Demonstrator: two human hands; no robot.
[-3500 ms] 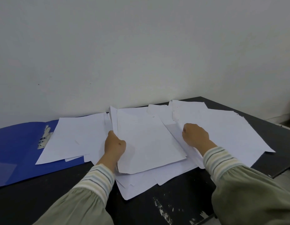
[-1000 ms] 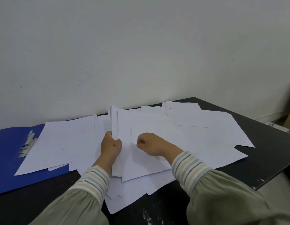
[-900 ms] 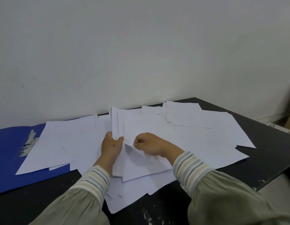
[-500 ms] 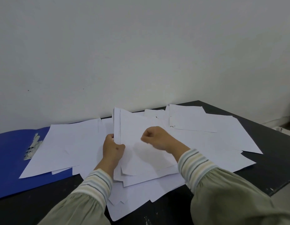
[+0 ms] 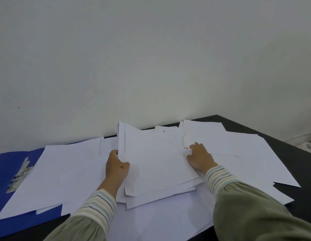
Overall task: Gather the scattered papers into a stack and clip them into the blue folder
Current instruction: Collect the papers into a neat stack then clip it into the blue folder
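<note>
White papers lie scattered over a black table [image 5: 290, 150]. My left hand [image 5: 116, 168] grips the left edge of a gathered stack of papers [image 5: 156, 162] in the middle, thumb on top. To the right of the stack, my right hand [image 5: 200, 157] rests with fingers spread on loose sheets [image 5: 238, 148]. The blue folder [image 5: 7, 171] lies open at the far left, its metal clip [image 5: 19, 174] showing, and more loose sheets [image 5: 64, 171] cover its right part.
A plain white wall stands right behind the table. The table's right edge runs diagonally at the right, and a white power strip [image 5: 307, 146] lies beyond it. More sheets reach the table's near edge between my sleeves.
My right hand laid a sheet on the stack, then moved right and opened onto the loose sheets. My left hand kept its grip on the stack's left edge.
</note>
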